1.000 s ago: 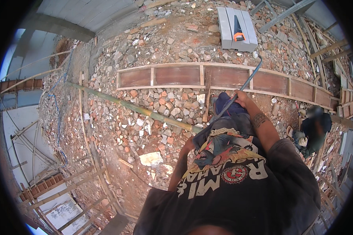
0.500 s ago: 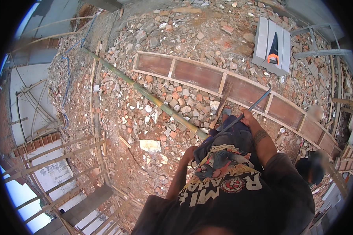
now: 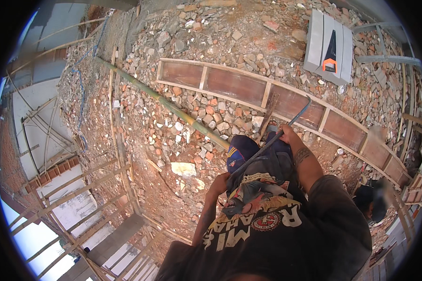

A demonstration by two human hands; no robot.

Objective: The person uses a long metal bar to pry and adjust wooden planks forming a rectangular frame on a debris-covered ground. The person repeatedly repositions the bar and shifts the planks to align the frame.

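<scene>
A dark metal crowbar (image 3: 262, 152) with a hooked tip slants across my lap. My right hand (image 3: 287, 134) is closed around its shaft below the hook. At the near end, my left hand (image 3: 219, 183) is closed against the bar beside my thigh; its fingers are partly hidden. The hooked end overlaps a long wooden-framed panel (image 3: 234, 89) with reddish-brown boards, lying on the rubble; whether it touches cannot be told. A green-yellow bamboo pole (image 3: 173, 107) runs from the far left to my left knee. A narrow wooden strip (image 3: 268, 114) lies near my feet.
Broken brick and stone (image 3: 215, 114) cover the ground. A handsaw (image 3: 330, 56) with an orange handle rests on grey blocks (image 3: 314, 42) at the far right. Another person (image 3: 370, 201) is at the right. Timber framing (image 3: 79, 192) stands at the left, and a pale slab (image 3: 183, 169) lies nearby.
The crowbar and my right hand have shifted slightly left and nearer. My left hand has moved a little left, and my left knee has swung outward over the bamboo pole's near end.
</scene>
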